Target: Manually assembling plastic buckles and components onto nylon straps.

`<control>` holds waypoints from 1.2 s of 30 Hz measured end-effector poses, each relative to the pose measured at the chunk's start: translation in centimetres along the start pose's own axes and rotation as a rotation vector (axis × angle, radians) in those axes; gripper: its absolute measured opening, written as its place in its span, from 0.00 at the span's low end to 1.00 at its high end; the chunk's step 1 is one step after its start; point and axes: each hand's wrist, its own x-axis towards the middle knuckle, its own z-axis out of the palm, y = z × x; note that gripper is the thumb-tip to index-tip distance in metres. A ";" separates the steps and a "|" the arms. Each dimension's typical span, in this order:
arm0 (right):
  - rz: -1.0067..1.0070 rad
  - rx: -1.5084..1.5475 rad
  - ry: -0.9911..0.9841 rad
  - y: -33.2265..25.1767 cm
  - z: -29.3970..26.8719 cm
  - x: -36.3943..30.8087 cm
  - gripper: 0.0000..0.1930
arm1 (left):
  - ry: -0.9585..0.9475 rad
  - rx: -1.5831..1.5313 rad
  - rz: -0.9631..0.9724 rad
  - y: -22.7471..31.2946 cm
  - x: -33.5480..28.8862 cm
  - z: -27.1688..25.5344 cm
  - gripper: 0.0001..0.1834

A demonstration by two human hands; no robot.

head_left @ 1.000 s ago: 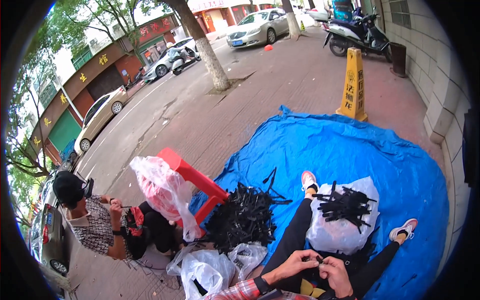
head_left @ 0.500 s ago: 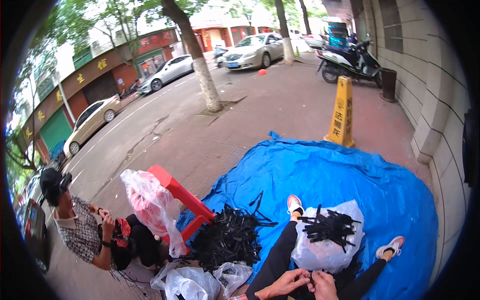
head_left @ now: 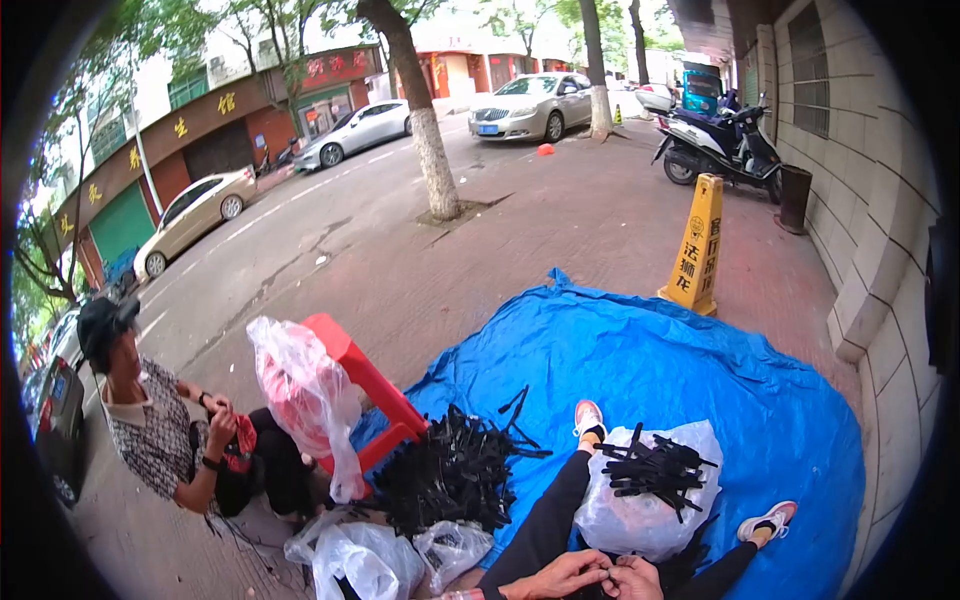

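Observation:
At the lower edge, my left hand (head_left: pixel 568 574) and my right hand (head_left: pixel 634 579) meet with fingertips pinched together. Whatever is between the fingers is too small to make out. Just beyond them, between my legs, lies a stuffed translucent plastic bag (head_left: pixel 625 523) topped with a small heap of black strips (head_left: pixel 657 468). More black strips show partly hidden beside my right hand. A larger pile of black strips (head_left: pixel 440 478) lies to the left on a blue tarp (head_left: pixel 590 340).
A red plastic stool (head_left: pixel 375 385) with a plastic bag (head_left: pixel 305 385) on it stands left of the pile. More plastic bags (head_left: pixel 365 565) sit near my left leg. A co-worker (head_left: pixel 155 420) sits at the left, handling something red. Beyond the tarp stands a yellow cone (head_left: pixel 697 245).
The whole view has shifted slightly, with background things now lower and farther right. My hands stay together at the lower edge, fingers still pinched. The co-worker's head is more upright.

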 end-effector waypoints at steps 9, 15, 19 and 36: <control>0.215 -0.160 -0.182 -1.9 1.3 -1.5 0.14 | -0.164 0.083 0.037 1.2 0.2 -1.2 0.12; -0.037 -0.403 0.087 -2.1 2.9 -2.8 0.13 | -0.114 -0.224 -0.355 0.4 -1.2 0.5 0.12; -0.050 -0.349 0.131 1.9 -1.5 -0.2 0.13 | -0.047 -0.046 -0.273 2.5 -1.4 2.1 0.11; -0.035 -0.565 0.331 4.9 -4.1 -2.5 0.13 | 0.034 -0.058 -0.507 -2.6 1.0 4.4 0.04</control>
